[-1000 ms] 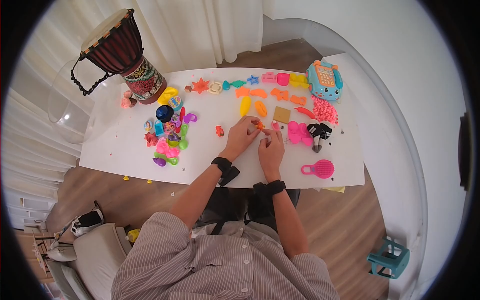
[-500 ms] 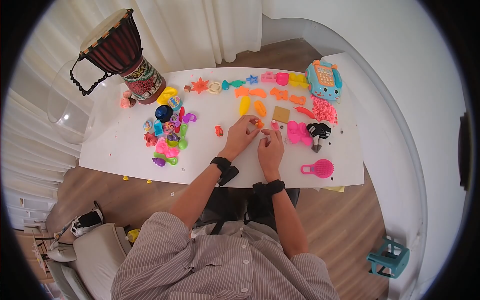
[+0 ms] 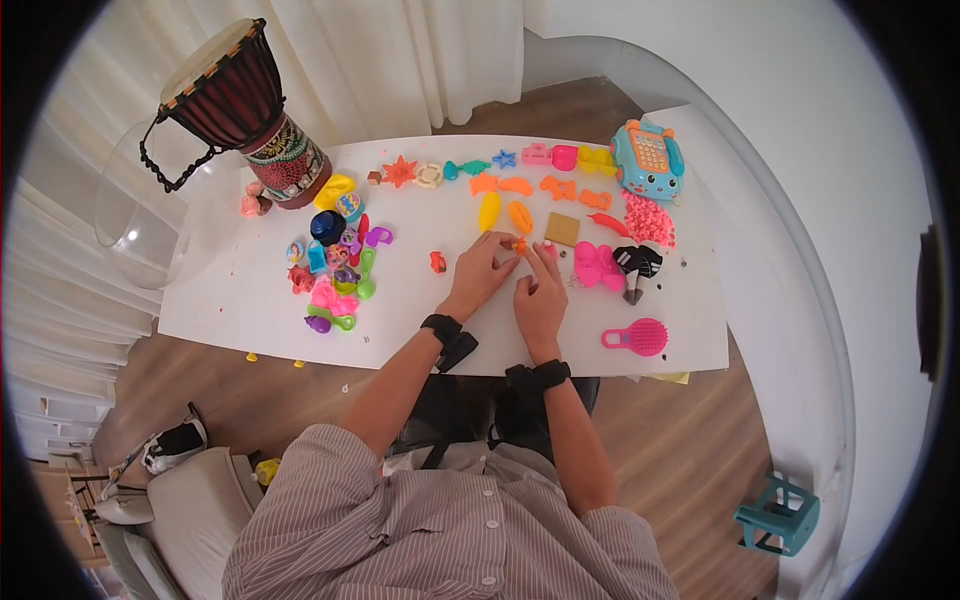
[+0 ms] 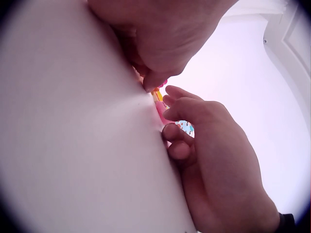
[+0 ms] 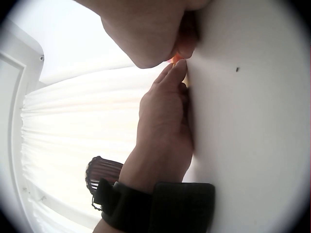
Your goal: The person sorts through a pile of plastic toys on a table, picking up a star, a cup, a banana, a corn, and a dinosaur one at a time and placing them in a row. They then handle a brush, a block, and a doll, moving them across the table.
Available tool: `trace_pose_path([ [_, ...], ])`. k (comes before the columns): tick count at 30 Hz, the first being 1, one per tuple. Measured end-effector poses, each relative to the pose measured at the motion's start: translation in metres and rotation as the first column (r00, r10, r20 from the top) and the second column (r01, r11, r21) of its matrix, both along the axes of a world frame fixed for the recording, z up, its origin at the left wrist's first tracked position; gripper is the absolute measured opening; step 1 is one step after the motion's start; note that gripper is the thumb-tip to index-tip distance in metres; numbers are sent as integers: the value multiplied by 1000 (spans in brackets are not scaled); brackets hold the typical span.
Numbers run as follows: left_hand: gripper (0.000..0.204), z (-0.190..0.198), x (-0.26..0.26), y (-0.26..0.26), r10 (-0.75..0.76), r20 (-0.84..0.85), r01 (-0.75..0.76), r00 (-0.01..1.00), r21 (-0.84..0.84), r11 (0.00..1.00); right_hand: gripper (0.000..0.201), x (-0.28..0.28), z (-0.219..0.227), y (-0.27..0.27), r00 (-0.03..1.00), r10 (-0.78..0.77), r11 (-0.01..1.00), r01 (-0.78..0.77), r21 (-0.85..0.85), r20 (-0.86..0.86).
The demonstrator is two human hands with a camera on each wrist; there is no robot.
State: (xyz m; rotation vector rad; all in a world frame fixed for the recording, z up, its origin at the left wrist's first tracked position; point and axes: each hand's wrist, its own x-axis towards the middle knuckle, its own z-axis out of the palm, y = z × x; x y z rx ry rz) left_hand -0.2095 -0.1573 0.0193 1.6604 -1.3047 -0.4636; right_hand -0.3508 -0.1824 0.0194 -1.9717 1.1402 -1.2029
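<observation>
In the head view my left hand [image 3: 478, 274] lies low over the white table, its thumb and forefinger on either side of a small orange toy [image 3: 519, 246]. My right hand [image 3: 543, 300] comes in from the right, its forefinger stretched towards that toy with the tip right beside it. From the left wrist view, the thumb and other fingers of the right hand [image 4: 218, 141] are loosely bent. Only a bit of orange [image 5: 176, 59] shows between both hands in the right wrist view; fingers hide the rest. A small red toy [image 3: 438, 262] stands left of the left hand.
Beyond the hands are a yellow mold [image 3: 489, 212], an orange mold [image 3: 520, 217] and a tan square [image 3: 562, 229]. Pink molds [image 3: 598, 267] and a pink hairbrush [image 3: 636, 338] lie right. A toy phone [image 3: 648, 162] and a drum [image 3: 285, 160] stand at the back.
My right forefinger has straightened and reached forward to the orange toy. The toy has shifted slightly away from me, while my left hand has barely moved.
</observation>
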Motion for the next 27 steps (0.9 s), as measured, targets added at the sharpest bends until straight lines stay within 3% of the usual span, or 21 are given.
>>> trace_pose_path([
  [2, 40, -1, 0, 0, 3, 4, -3, 1000, -2, 1000, 42, -1, -2, 0, 999, 32, 996, -32, 85, 1],
  [20, 28, -5, 2, 0, -1, -27, 0, 1000, -25, 1000, 33, -2, 8, 3, 999, 24, 990, -20, 138, -32],
  [27, 26, -2, 2, 1, 1, -21, 0, 1000, 29, 1000, 40, -1, 0, 1, 1000, 11, 997, -13, 82, 30],
])
